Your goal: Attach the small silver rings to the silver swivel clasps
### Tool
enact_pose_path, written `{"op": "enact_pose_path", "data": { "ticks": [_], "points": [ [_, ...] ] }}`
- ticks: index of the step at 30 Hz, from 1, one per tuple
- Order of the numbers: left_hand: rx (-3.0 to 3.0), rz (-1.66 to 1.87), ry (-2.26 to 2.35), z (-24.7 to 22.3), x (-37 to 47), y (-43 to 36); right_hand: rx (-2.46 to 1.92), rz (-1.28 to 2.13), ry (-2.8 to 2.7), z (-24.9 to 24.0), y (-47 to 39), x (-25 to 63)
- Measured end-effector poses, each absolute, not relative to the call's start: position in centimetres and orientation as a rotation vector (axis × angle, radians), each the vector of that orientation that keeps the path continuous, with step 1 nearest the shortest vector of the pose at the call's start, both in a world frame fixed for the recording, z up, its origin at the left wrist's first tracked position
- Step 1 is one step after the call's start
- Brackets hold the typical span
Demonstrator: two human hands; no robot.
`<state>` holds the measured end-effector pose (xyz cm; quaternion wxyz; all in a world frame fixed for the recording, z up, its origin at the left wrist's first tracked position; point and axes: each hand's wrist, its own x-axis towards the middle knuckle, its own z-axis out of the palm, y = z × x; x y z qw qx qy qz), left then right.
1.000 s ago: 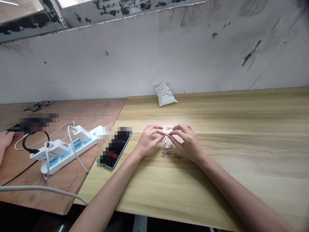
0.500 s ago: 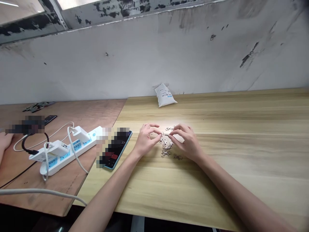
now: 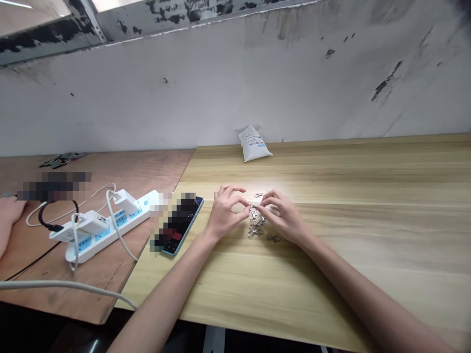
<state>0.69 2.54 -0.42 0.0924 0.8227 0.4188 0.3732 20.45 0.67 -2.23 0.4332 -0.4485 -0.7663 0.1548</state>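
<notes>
Over a small pile of silver swivel clasps with rings (image 3: 255,230), my two hands meet almost fingertip to fingertip. The thumb and index finger of my left hand (image 3: 227,212) are pinched together, with its other fingers loosely curved above. My right hand (image 3: 281,215) pinches from the other side. Between the fingertips is a small metal swivel clasp (image 3: 253,206), partly covered by them. One more clasp (image 3: 261,194) lies just beyond my right fingers, and another clasp (image 3: 273,238) lies apart, below my right hand.
A phone (image 3: 183,225) lies left of my left forearm. A white power strip (image 3: 110,226) with plugs and cables rests on the brown table (image 3: 158,169). A white packet (image 3: 255,144) stands near the wall. At far left is another person's hand (image 3: 11,215).
My hands have drawn slightly closer together around the small metal piece. The thin piece at my right fingertips is now more hidden. The whole view has shifted slightly.
</notes>
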Motion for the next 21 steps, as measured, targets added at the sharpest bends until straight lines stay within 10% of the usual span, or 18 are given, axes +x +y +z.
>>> {"op": "enact_pose_path", "data": {
  "ticks": [21],
  "points": [
    [2.609, 1.103, 1.233, -0.28, 0.54, 2.47, -1.234, 1.077, -1.601, -1.50, 0.54, 20.31]
  ]
}}
